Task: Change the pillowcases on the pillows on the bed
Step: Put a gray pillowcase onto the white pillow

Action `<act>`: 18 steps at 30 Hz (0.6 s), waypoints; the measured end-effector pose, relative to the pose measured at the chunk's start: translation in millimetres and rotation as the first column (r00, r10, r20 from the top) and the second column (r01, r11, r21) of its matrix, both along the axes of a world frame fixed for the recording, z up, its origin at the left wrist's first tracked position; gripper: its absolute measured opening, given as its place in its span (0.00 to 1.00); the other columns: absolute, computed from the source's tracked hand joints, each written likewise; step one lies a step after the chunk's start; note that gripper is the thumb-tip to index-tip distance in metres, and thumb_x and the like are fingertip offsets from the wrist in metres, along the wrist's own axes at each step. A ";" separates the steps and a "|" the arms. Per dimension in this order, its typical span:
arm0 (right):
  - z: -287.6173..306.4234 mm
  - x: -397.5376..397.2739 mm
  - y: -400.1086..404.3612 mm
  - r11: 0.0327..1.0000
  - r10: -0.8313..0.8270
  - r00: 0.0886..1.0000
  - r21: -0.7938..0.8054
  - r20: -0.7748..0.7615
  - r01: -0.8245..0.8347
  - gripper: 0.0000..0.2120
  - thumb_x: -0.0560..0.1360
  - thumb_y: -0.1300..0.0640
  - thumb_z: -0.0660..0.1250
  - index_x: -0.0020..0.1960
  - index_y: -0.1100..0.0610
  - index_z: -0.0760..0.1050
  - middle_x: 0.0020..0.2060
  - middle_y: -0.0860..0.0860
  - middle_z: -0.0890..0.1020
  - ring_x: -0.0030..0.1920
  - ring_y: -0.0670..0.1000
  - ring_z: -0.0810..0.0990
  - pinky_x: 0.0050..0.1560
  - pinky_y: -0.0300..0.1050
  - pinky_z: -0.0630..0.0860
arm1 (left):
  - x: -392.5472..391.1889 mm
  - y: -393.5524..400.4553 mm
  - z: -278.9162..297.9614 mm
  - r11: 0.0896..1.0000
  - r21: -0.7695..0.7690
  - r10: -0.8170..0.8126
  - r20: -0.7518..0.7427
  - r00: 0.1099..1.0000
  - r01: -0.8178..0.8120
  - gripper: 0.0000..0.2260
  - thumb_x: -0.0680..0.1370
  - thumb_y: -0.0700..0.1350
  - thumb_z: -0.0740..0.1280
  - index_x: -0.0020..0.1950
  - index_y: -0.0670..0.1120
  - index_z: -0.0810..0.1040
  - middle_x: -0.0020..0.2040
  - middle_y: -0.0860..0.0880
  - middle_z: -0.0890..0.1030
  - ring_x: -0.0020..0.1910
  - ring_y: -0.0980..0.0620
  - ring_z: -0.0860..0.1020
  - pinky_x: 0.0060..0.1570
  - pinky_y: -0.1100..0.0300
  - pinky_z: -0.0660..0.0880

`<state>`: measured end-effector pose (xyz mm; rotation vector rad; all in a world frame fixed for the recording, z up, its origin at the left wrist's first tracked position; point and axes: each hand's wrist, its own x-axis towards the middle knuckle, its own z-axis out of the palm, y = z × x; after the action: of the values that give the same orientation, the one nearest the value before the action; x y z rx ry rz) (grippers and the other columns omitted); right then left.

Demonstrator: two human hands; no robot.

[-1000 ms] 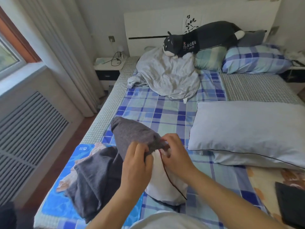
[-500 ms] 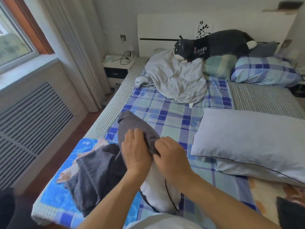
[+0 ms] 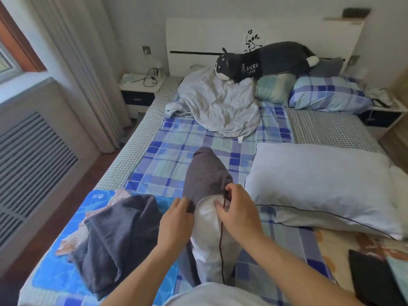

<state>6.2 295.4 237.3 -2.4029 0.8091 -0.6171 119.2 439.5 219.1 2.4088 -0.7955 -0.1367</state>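
A white pillow with dark piping (image 3: 209, 237) stands on end in front of me, its far half inside a dark grey pillowcase (image 3: 205, 173). My left hand (image 3: 176, 219) pinches the case's open edge on the left side. My right hand (image 3: 237, 208) pinches the same edge on the right, fingers curled over the pillow's top. The rest of the grey case (image 3: 117, 235) lies bunched to the left on the bed. A second, bare pale pillow (image 3: 320, 186) lies flat at the right.
A crumpled grey sheet (image 3: 218, 102) and a dark plush dog (image 3: 265, 60) sit near the headboard, beside two plaid pillows (image 3: 329, 93). Left of the bed are a nightstand (image 3: 139, 89), a curtain and a radiator cover. A black object (image 3: 373, 277) lies at the bottom right.
Both hands have moved apart along the case's edge, and the grey case now reaches further over the pillow. The camera has tilted and shifted slightly.
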 end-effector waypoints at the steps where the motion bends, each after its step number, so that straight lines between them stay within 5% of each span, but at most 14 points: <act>1: 3.7 0.4 -0.9 0.999 -0.039 0.999 -0.029 0.023 0.040 0.19 0.76 0.49 0.69 0.62 0.51 0.67 0.53 0.49 0.77 0.52 0.51 0.77 0.49 0.48 0.77 | -8.2 -0.9 7.7 0.993 -0.052 -0.106 -0.001 0.994 0.106 0.11 0.71 0.39 0.63 0.39 0.53 0.63 0.37 0.55 0.69 0.37 0.49 0.72 0.37 0.55 0.66; 5: 8.3 -5.1 -26.9 0.933 -0.315 0.949 0.187 0.016 0.306 0.19 0.78 0.53 0.51 0.67 0.53 0.66 0.57 0.55 0.78 0.55 0.61 0.78 0.52 0.54 0.73 | -48.0 7.9 26.8 0.871 -0.137 -0.486 -0.114 0.866 0.471 0.10 0.67 0.39 0.63 0.40 0.54 0.68 0.34 0.58 0.70 0.34 0.58 0.66 0.36 0.64 0.61; 8: 2.8 -10.0 -62.6 0.749 -0.611 0.792 0.330 0.008 0.575 0.08 0.80 0.58 0.58 0.58 0.54 0.70 0.46 0.59 0.82 0.47 0.64 0.80 0.45 0.53 0.74 | -75.9 12.5 34.9 0.707 -0.253 -0.688 -0.464 0.558 0.660 0.09 0.71 0.36 0.61 0.40 0.50 0.75 0.32 0.58 0.74 0.34 0.64 0.69 0.38 0.67 0.67; 9: 4.3 -10.1 -72.4 0.762 -0.598 0.801 0.325 0.022 0.560 0.05 0.80 0.58 0.59 0.54 0.54 0.72 0.42 0.57 0.82 0.44 0.63 0.79 0.42 0.51 0.73 | -80.8 13.3 33.7 0.676 -0.222 -0.707 -0.465 0.534 0.702 0.08 0.72 0.37 0.61 0.40 0.49 0.76 0.34 0.58 0.76 0.35 0.66 0.70 0.40 0.69 0.68; 10: 8.4 -9.5 -77.8 0.823 -0.518 0.855 0.286 0.023 0.491 0.04 0.80 0.57 0.60 0.50 0.53 0.73 0.40 0.54 0.81 0.41 0.60 0.79 0.40 0.49 0.72 | -81.1 13.5 32.6 0.692 -0.193 -0.689 -0.463 0.557 0.696 0.08 0.72 0.39 0.61 0.43 0.50 0.77 0.35 0.58 0.77 0.35 0.68 0.71 0.41 0.69 0.70; 13: 0.5 -5.0 -83.4 0.944 -0.192 0.965 0.235 -0.182 0.232 0.04 0.79 0.56 0.62 0.52 0.51 0.75 0.42 0.49 0.81 0.42 0.54 0.79 0.43 0.48 0.75 | -53.2 5.6 20.1 0.901 -0.086 -0.427 -0.359 0.830 0.426 0.07 0.73 0.44 0.61 0.48 0.54 0.76 0.35 0.61 0.77 0.34 0.65 0.73 0.44 0.58 0.76; 16: -47.4 -14.0 -83.4 0.825 -0.061 0.901 0.486 -0.430 0.288 0.14 0.78 0.57 0.65 0.63 0.54 0.70 0.54 0.53 0.78 0.52 0.56 0.79 0.49 0.45 0.73 | -23.1 -3.9 12.6 0.968 0.062 -0.202 -0.389 0.899 0.245 0.08 0.76 0.41 0.61 0.47 0.52 0.77 0.36 0.57 0.78 0.34 0.58 0.74 0.39 0.56 0.75; 18: -74.9 -37.1 -70.3 0.692 0.059 0.844 0.631 -0.533 0.350 0.06 0.78 0.60 0.64 0.54 0.55 0.71 0.45 0.52 0.74 0.43 0.52 0.76 0.40 0.41 0.71 | -14.1 -2.7 1.2 0.937 0.207 -0.175 -0.420 0.890 0.281 0.07 0.77 0.42 0.61 0.49 0.52 0.78 0.41 0.52 0.80 0.39 0.52 0.78 0.38 0.57 0.76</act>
<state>-30.9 225.2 162.3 -1.7554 1.2097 0.3167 105.1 436.8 220.2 2.3947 -0.9092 -0.8494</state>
